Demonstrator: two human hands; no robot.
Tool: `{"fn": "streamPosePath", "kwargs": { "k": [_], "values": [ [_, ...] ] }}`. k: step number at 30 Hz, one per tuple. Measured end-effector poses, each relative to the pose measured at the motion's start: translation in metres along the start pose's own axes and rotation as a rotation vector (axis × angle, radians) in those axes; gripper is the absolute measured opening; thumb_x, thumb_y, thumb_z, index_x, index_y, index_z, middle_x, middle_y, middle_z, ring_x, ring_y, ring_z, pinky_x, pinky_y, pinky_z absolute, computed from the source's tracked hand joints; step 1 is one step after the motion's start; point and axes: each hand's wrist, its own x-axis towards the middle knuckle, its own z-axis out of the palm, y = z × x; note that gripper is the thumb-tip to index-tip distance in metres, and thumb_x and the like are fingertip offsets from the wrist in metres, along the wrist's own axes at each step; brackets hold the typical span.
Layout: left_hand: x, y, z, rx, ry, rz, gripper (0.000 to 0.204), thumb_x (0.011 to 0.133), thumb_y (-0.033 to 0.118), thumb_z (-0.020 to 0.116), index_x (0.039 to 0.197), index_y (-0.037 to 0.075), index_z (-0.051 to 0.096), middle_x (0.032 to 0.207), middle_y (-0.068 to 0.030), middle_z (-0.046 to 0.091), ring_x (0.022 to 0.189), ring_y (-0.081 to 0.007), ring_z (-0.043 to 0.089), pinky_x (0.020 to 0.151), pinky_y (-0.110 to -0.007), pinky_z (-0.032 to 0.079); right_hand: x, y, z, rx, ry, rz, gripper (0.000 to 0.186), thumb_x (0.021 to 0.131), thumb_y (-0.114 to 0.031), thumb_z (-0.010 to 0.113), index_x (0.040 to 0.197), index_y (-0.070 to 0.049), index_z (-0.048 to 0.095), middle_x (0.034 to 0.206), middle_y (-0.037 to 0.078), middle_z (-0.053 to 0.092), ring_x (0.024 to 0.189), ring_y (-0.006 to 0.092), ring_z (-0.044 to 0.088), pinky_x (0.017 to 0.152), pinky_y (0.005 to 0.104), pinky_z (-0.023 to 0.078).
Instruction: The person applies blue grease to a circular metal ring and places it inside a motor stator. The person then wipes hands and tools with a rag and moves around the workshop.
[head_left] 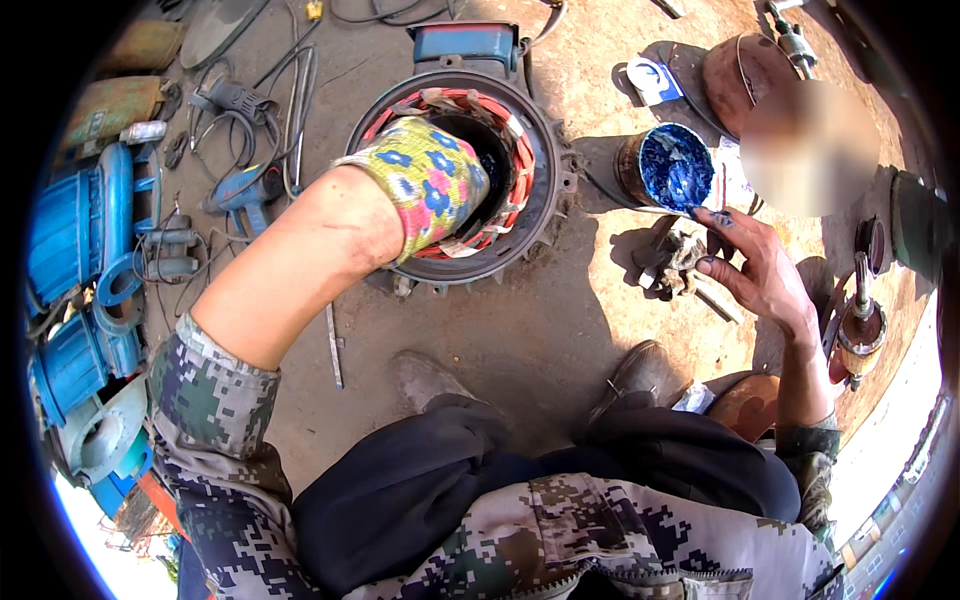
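The motor housing (455, 180) you are working in stands on the dirt ground (540, 330) with its open end up, a dark finned ring lined with red and white windings. Your gloved left hand (435, 185) reaches down into its bore. To its right stands an open tin of blue grease (672, 165), just beside your blue-smeared right hand (755, 270).
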Motion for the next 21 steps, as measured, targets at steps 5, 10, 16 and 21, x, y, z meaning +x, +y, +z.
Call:
{"fn": "streamPosePath", "kwargs": {
  "k": [5, 10, 16, 21],
  "values": [
    [-0.054, -0.003, -0.022, -0.244, 0.456, -0.053, 0.029, 0.09, 0.006, 0.07, 0.118, 0.003, 0.074, 0.099, -0.0162, 0.075, 0.089, -0.0303, 0.074, 0.078, -0.039, 0.058, 0.005, 0.024, -0.006, 0.027, 0.107, 0.173, 0.049, 0.094, -0.024, 0.077, 0.139, -0.007, 0.066, 0.089, 0.015, 0.063, 0.081, 0.0282, 0.062, 0.08, 0.0423, 0.051],
    [-0.069, 0.006, -0.023, -0.44, 0.649, -0.235, 0.033, 0.093, 0.004, 0.071, 0.126, 0.004, 0.072, 0.1, -0.0129, 0.074, 0.087, -0.0241, 0.072, 0.08, -0.035, 0.056, -0.001, 0.055, 0.006, -0.044, 0.143, 0.254, 0.047, 0.094, -0.028, 0.078, 0.136, -0.011, 0.068, 0.089, 0.01, 0.065, 0.083, 0.0275, 0.063, 0.078, 0.0412, 0.051],
    [-0.055, 0.08, -0.022, -0.73, 0.733, 0.004, 0.039, 0.088, 0.005, 0.078, 0.127, 0.006, 0.074, 0.099, -0.0136, 0.073, 0.082, -0.0292, 0.071, 0.073, -0.039, 0.057, 0.003, 0.06, 0.012, 0.048, 0.225, 0.255, 0.05, 0.096, -0.024, 0.076, 0.142, -0.012, 0.062, 0.091, 0.008, 0.064, 0.082, 0.0235, 0.062, 0.077, 0.0382, 0.052],
    [-0.02, 0.105, 0.015, -0.815, 0.369, 0.199, 0.045, 0.087, 0.008, 0.078, 0.131, 0.007, 0.071, 0.098, -0.0145, 0.074, 0.085, -0.0306, 0.072, 0.075, -0.039, 0.057, -0.001, 0.103, 0.029, 0.295, 0.485, 0.251, 0.06, 0.096, -0.014, 0.071, 0.151, -0.008, 0.048, 0.109, 0.012, 0.075, 0.097, 0.0244, 0.072, 0.089, 0.0378, 0.057]
  ]
}}
